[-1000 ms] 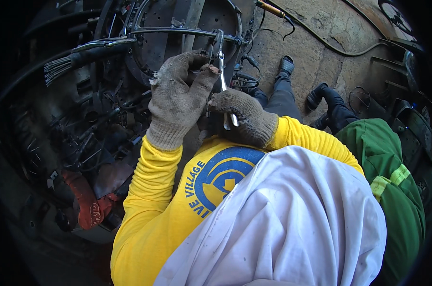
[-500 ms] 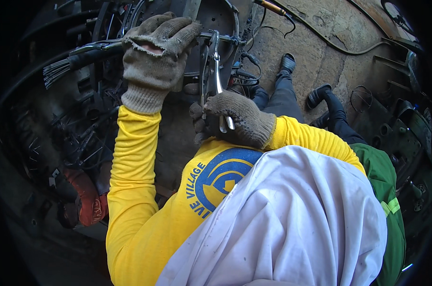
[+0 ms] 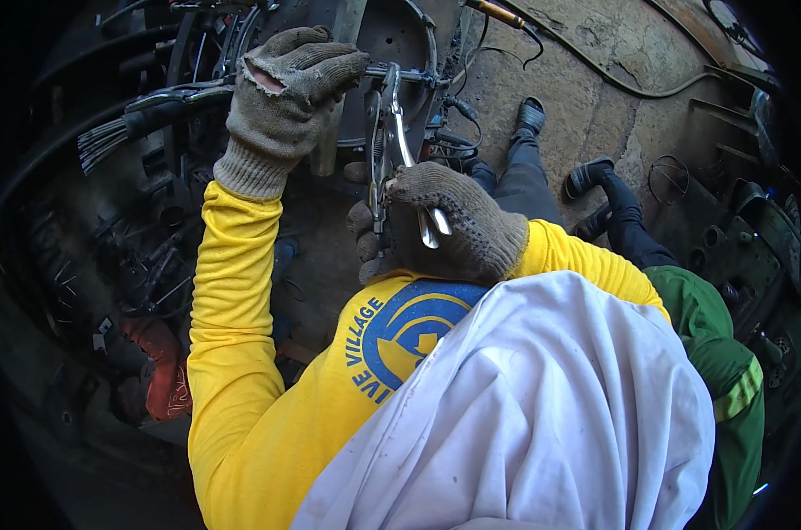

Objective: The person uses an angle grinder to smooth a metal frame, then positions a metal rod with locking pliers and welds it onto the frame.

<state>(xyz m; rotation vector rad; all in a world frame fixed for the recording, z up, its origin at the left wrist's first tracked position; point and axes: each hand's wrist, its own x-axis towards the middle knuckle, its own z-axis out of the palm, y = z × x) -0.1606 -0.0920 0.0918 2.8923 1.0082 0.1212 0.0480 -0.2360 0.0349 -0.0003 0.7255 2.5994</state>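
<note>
The pliers [image 3: 391,150] stand nearly upright in the middle of the view, their silver handles running down from a thin metal rod [image 3: 409,75] at the top into the right hand [image 3: 449,225]. That hand wears a grey knitted glove, and its fingers are closed around the lower ends of the handles, one shiny handle tip showing against the glove. The nose of the pliers meets the rod just in front of a round dark metal wheel part [image 3: 391,53].

The left hand [image 3: 285,84], gloved the same way, is raised to the left of the pliers. Its fingers are curled over the rod and the upright bar behind it, gripping there. Both arms wear yellow sleeves, and a white cloth [image 3: 542,406] covers the lap below.

To the far left a bundle of dark cables [image 3: 117,137] juts out from the machinery. On the right, another person's legs in dark trousers and black shoes [image 3: 531,115] rest on the rough concrete floor [image 3: 612,53], beside a green sleeve [image 3: 727,371].
</note>
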